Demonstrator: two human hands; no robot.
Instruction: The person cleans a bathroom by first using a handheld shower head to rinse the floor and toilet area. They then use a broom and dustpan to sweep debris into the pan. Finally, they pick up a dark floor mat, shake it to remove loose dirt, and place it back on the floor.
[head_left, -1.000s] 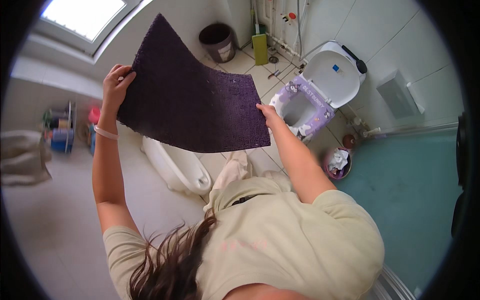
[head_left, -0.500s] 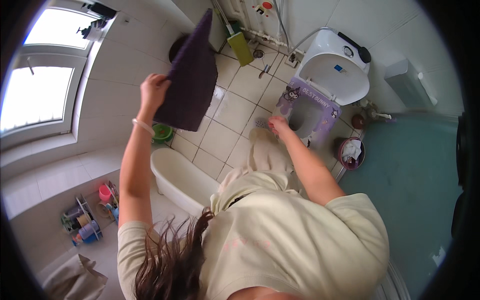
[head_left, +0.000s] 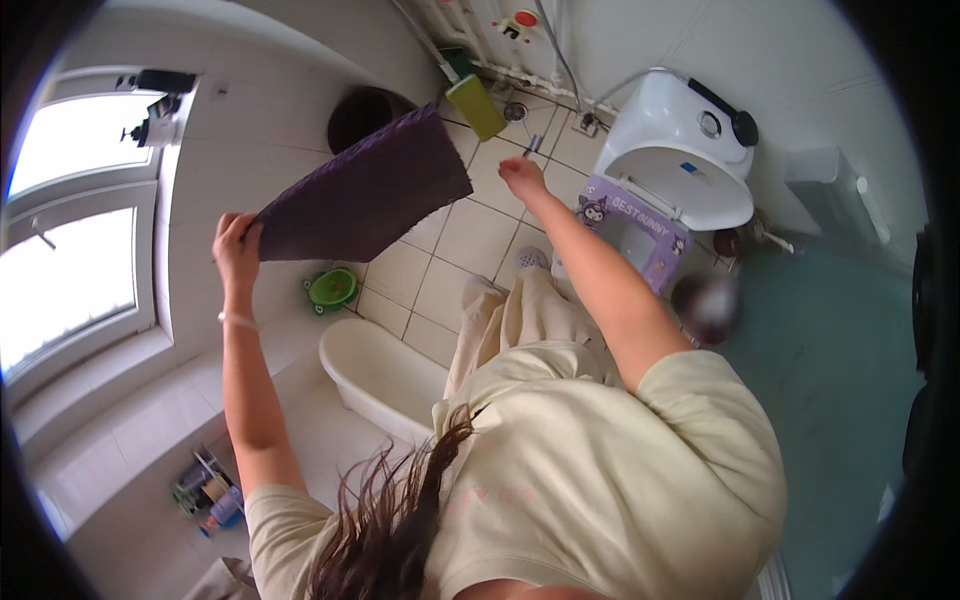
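Observation:
A dark purple mat (head_left: 365,190) hangs in the air, held at its left corner by my left hand (head_left: 238,245), whose fingers are closed on it. The mat slopes up toward the far right, and its right edge stays unheld. To the right of that edge is my right hand (head_left: 522,178), stretched forward above the tiled floor. Its fingers are curled together and nothing shows in them. A small gap separates it from the mat.
A toilet (head_left: 680,150) with raised lid and purple seat cover stands at the right. Near a white tub (head_left: 385,375) sits a green basin (head_left: 332,288). A green-headed mop (head_left: 475,108), a dark bin (head_left: 360,118) and a blurred waste bin (head_left: 706,305) stand about.
My left hand has moved left and lower, swinging the mat from nearly upright to a flatter slant. My right hand has gone from beside the toilet seat forward and left toward the mat.

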